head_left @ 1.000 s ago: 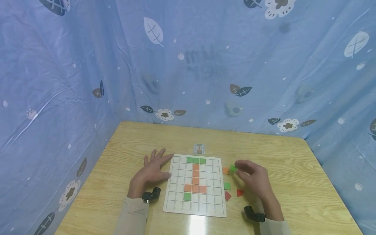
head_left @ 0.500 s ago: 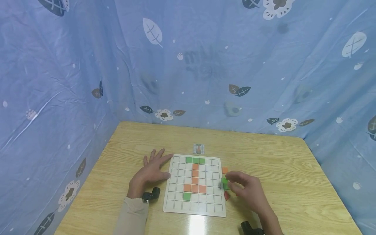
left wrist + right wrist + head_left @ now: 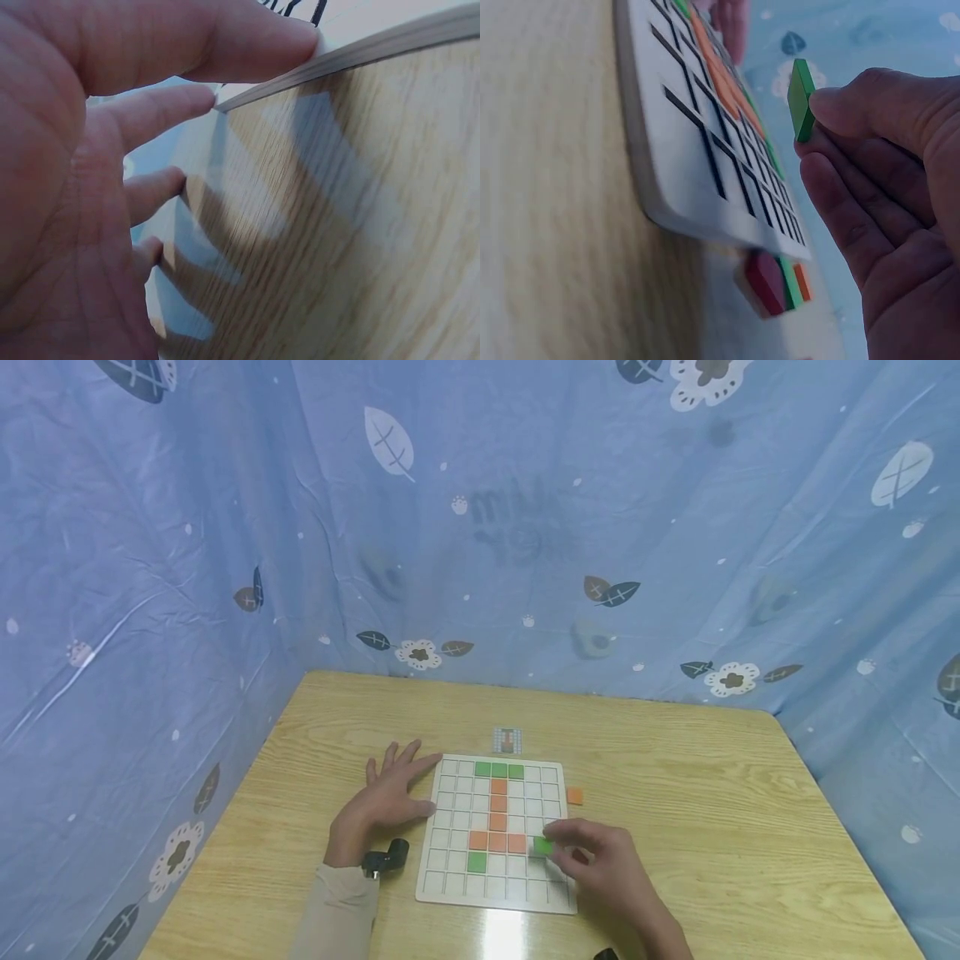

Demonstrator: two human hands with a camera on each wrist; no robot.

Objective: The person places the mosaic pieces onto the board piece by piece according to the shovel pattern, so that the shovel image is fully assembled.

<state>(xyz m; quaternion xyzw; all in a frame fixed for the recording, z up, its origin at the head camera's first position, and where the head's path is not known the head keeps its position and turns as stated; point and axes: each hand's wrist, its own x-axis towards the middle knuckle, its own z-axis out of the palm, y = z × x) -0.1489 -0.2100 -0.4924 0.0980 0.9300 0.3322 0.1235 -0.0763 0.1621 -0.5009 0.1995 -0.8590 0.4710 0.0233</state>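
Observation:
A white gridded board (image 3: 457, 800) lies on the table. Green square tiles (image 3: 499, 770) line its far row, orange tiles (image 3: 498, 804) run down from them to a crosswise orange row (image 3: 497, 842), and one green tile (image 3: 477, 862) sits below that row's left end. My left hand (image 3: 386, 797) rests at the board's left edge, fingers spread; in the left wrist view its thumb (image 3: 292, 45) touches the edge. Over the board's right side, my right hand (image 3: 600, 864) pinches a green square tile (image 3: 800, 101). The right wrist view shows that tile raised above the grid.
Beside the board's right edge lie an orange tile (image 3: 575, 796), a red piece (image 3: 765, 281) and another green tile (image 3: 789, 283). The head view has the last two hidden behind my right hand. A small picture card (image 3: 507, 741) lies beyond the board. Blue curtains (image 3: 480, 527) surround the table (image 3: 675, 760).
My right hand has brought the green tile from the loose pieces at the right, towards me and leftward, over the board. My left hand has stayed in place.

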